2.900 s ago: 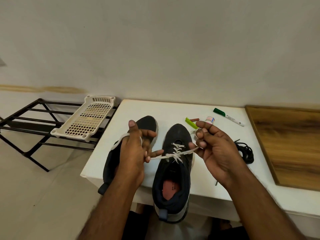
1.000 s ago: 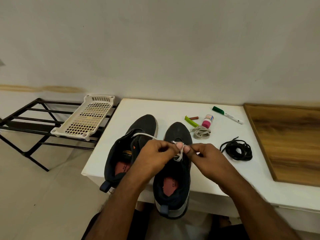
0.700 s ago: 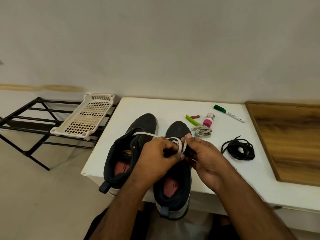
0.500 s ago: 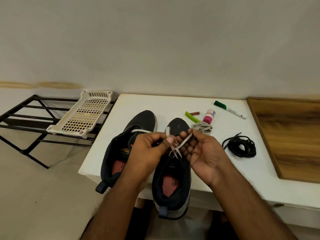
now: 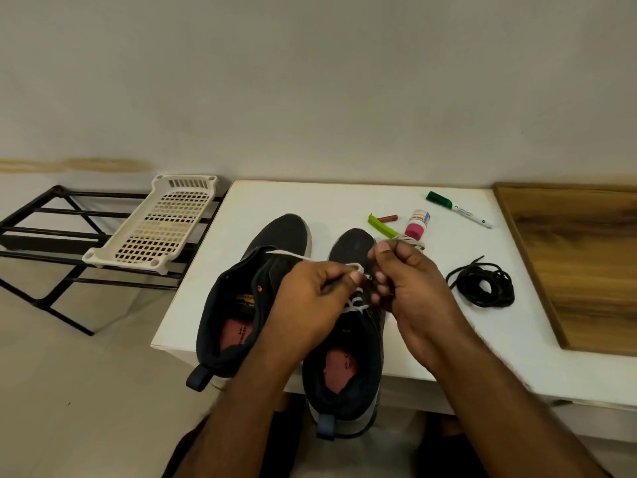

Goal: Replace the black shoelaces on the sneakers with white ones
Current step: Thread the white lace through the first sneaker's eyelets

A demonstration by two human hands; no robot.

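At the centre of the frame, two dark sneakers are sitting side by side on a white table (image 5: pixel 344 198), heels toward the camera and overhanging the near edge. Both hands are working above the right sneaker (image 5: pixel 348 357). The left hand (image 5: pixel 310 305) is curling its fingers around a white shoelace (image 5: pixel 355 303), pinching it between thumb and forefinger just over the eyelets. The right hand (image 5: pixel 410 288) is meeting it fingertip to fingertip, its curled fingers pinching the same lace from the other side. Below the two hands, a few crossings of the lace are showing on the tongue of that sneaker. One free strand of the lace is trailing to the left from the left hand, lying across the open top of the left sneaker (image 5: pixel 248 298).

To the right of the hands, well apart from them, a coiled black shoelace (image 5: pixel 482 286) is lying on the table. Just behind the right hand, a second white lace bundle (image 5: pixel 415 243) is peeking out, partly hidden. Further back are a small pink-capped bottle (image 5: pixel 417 224), a lime-green clip (image 5: pixel 381 225) and a green-capped marker (image 5: pixel 458 208). A wooden board (image 5: pixel 579 257) is filling the right edge, and a white perforated tray (image 5: pixel 158 225) is resting on a black metal rack (image 5: pixel 44 236) at the left.
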